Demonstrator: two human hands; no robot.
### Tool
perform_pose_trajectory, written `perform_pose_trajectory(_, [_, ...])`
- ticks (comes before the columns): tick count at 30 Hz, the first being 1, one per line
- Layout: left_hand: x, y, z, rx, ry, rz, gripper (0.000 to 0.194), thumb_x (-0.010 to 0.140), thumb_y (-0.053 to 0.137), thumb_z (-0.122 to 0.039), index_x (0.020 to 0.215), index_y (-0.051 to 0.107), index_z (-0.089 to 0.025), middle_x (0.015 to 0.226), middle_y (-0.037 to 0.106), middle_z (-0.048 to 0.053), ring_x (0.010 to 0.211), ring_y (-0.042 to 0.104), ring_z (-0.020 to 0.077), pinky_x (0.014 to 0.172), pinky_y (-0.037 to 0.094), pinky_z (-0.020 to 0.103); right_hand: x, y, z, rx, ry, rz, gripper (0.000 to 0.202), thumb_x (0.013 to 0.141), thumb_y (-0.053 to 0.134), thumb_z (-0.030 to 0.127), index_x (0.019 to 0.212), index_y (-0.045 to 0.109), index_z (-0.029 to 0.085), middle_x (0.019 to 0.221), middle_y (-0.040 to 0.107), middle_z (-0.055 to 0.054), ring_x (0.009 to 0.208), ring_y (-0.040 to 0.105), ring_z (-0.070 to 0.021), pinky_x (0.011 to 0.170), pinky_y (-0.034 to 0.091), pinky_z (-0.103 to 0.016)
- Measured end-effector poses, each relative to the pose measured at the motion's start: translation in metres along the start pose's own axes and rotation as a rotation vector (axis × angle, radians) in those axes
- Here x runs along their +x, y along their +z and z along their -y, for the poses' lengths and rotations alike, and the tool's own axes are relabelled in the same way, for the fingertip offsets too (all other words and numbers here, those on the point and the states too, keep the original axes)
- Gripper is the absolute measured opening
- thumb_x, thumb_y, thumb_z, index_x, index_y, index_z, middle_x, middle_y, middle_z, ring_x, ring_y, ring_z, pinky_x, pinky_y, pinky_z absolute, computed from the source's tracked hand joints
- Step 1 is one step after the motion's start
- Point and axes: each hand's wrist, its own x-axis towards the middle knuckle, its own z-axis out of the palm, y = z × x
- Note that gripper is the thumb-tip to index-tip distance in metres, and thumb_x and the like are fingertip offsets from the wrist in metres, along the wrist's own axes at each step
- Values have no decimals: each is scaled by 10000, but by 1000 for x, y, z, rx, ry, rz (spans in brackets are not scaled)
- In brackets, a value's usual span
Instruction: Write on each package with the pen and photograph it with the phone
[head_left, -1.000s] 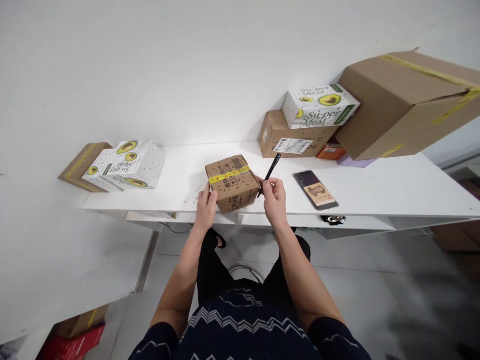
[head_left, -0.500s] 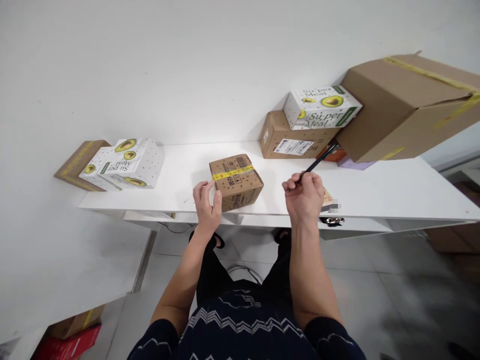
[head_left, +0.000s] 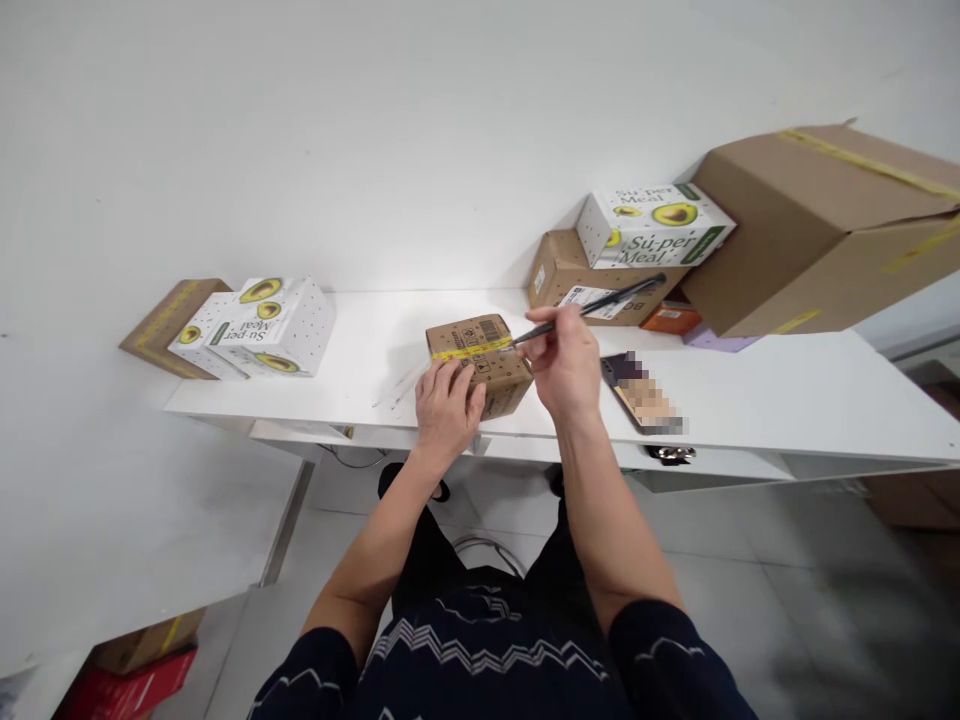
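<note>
A small brown cardboard box point(head_left: 491, 365) with dark print and a strip of yellow tape point(head_left: 476, 349) across its top sits on the white table near the front edge. My left hand point(head_left: 450, 405) holds its front left part, fingers over the top and the thumb apart. Pinched in my right hand point(head_left: 564, 365) is a slim black pen-like tool point(head_left: 611, 300) with a thin pointed tip. Its tip meets the tape at the box's right end, while the back end points up to the right. I cannot make out the exact kind of tool.
Avocado-print white boxes point(head_left: 289, 325) and a brown box point(head_left: 169, 325) stand at left. On the right are another white box point(head_left: 652, 225) on a brown carton point(head_left: 559, 265), a large carton point(head_left: 810, 230), an orange box point(head_left: 671, 315), a purple box point(head_left: 716, 338) and a phone point(head_left: 637, 395).
My left hand has moved from beside the box onto its top. My right hand has come left, bringing the tool's tip to the tape and uncovering the phone.
</note>
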Motion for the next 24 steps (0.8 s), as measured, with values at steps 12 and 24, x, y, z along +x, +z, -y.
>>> perform_pose_trajectory(12, [9,1,-5,119,-36,58,435,977,485,-403,1275,649,-131,1366,638,170,1272,566,348,1016,443,526,48,40,-43,-380,218,399,83,789,624,275,814,663,207,704,657,20,588,545,-111,584,482,-263])
perform_pose_trajectory(24, [5,11,4,-58,-16,2,413,961,522,-375,1247,650,-106,1338,624,212,1372,495,360,1115,445,529,43,36,-52,-449,72,353,149,781,572,276,650,512,237,584,569,39,541,495,-118,563,428,-280])
